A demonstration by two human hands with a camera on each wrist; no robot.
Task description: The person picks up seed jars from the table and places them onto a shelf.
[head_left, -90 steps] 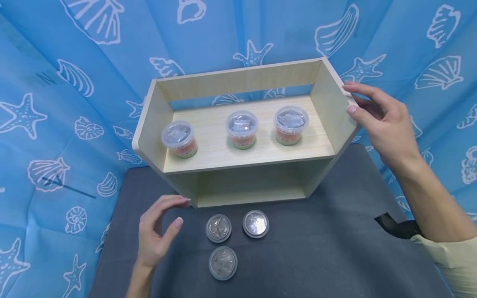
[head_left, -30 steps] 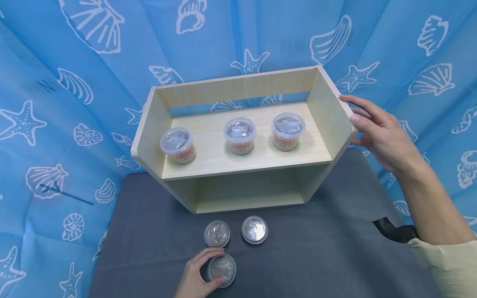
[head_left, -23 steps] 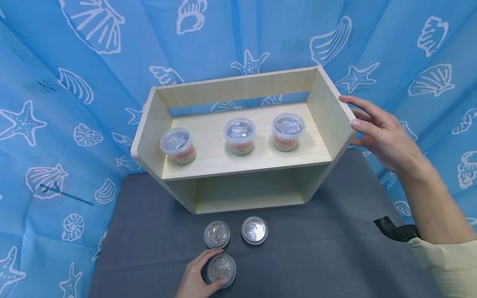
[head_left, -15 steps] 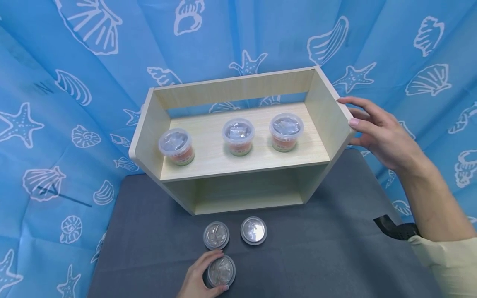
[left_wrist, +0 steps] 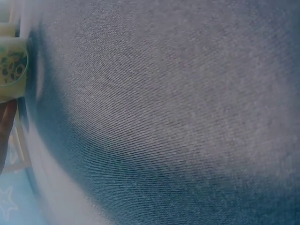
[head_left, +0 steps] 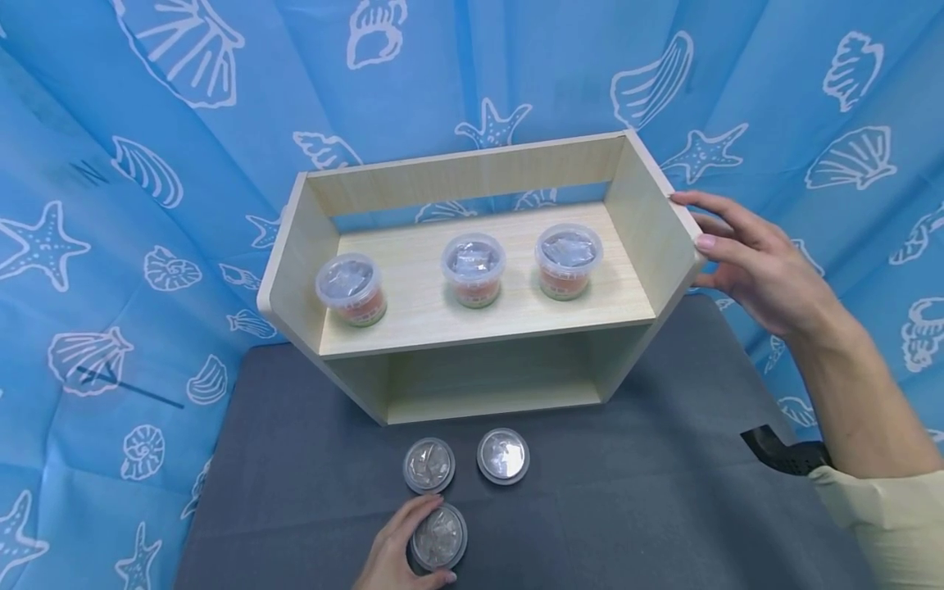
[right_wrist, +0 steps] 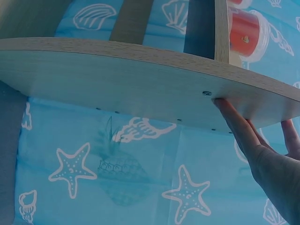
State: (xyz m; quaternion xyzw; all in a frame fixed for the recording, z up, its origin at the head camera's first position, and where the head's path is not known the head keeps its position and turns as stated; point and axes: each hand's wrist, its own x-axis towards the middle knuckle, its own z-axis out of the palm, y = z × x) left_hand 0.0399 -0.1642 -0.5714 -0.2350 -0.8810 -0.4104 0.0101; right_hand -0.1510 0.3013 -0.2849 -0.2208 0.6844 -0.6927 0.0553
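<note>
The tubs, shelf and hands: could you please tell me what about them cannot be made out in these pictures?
Head: the print on the upper tubs is too small to read.
Head: lids hide the sides of the front tubs.
Left wrist: the left edge cuts off the held tub and left hand.
Right wrist: the picture's edges cut off the shelf, and the right edge cuts off the right hand.

Before me on the table (head_left: pixel 649 508) stands the shelf (head_left: pixel 472 168), the curtain (head_left: pixel 133 287) behind it, a row of three tubs (head_left: pixel 475 287) along its upper board (head_left: pixel 516 310), my right hand (head_left: pixel 767 262) at its right side, and in front of it two tubs side by side (head_left: pixel 428 465) (head_left: pixel 503 456), with a single tub (head_left: pixel 442 537) nearer me, within the curve of my left hand (head_left: pixel 394 545).
</note>
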